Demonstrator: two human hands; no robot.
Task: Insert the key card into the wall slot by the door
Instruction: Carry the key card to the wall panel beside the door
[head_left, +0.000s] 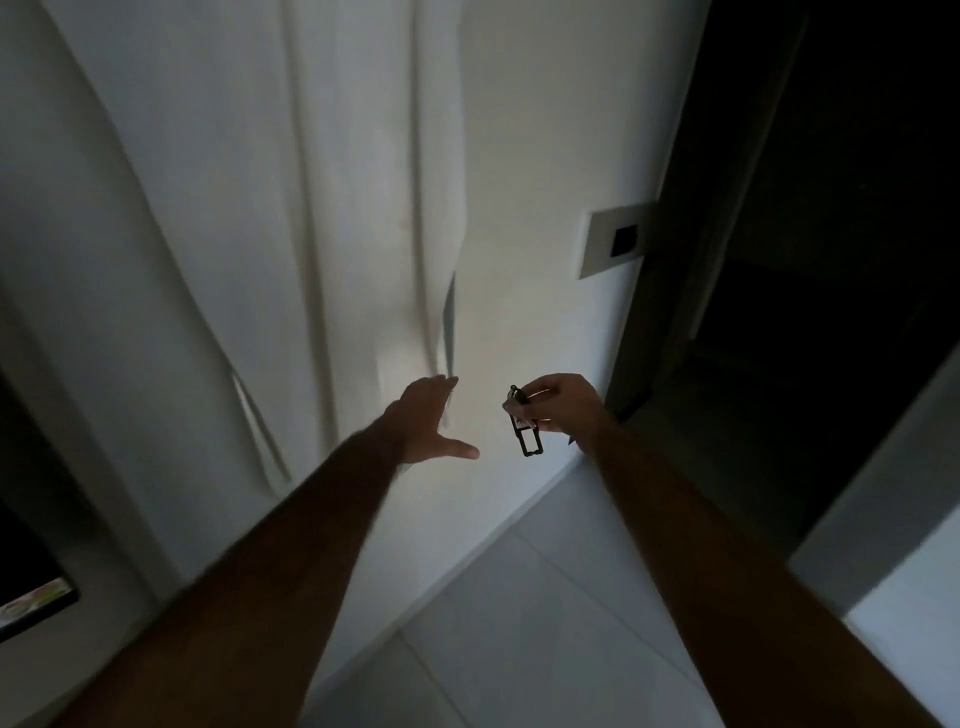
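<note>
My right hand (563, 405) is closed around a small dark key card on a ring (524, 423); its rectangular tag hangs down below my fingers. The wall slot (613, 244), a pale plate with a small black square in it, sits on the white wall above and right of that hand, beside the dark door frame. My left hand (428, 421) is stretched forward with fingers spread and thumb out, its fingertips at the edge of a white curtain (311, 208). The card is well below the slot and apart from it.
The white curtain hangs in folds over the left and middle of the wall. A dark open doorway (831, 260) fills the right. Pale floor tiles (545, 623) lie below. A dark framed object (36, 603) shows at the lower left edge.
</note>
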